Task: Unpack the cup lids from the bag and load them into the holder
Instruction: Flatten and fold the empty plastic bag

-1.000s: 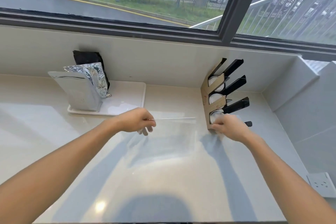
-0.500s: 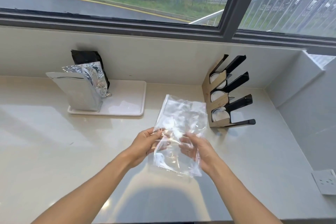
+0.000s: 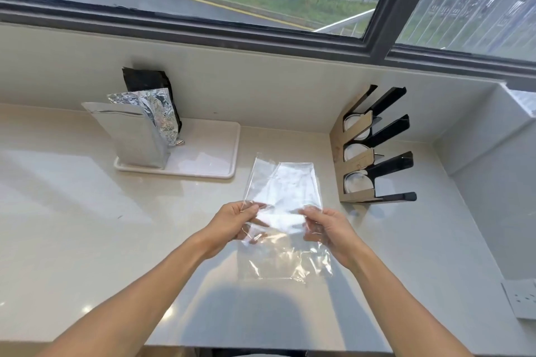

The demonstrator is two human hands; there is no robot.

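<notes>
Both hands, left hand [image 3: 232, 222] and right hand [image 3: 326, 227], are pinching the clear bag [image 3: 282, 206] at mid-counter; limp, slippery, featherlight film, probably best gripped along its side edges.

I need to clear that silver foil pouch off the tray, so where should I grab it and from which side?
Pinch the foil pouch by its flat top edge, coming from above. It stands upright at the near left of the white tray, with a crumpled foil bag close behind on its right, so a side approach looks crowded. Both hands now hold the clear bag.
</notes>
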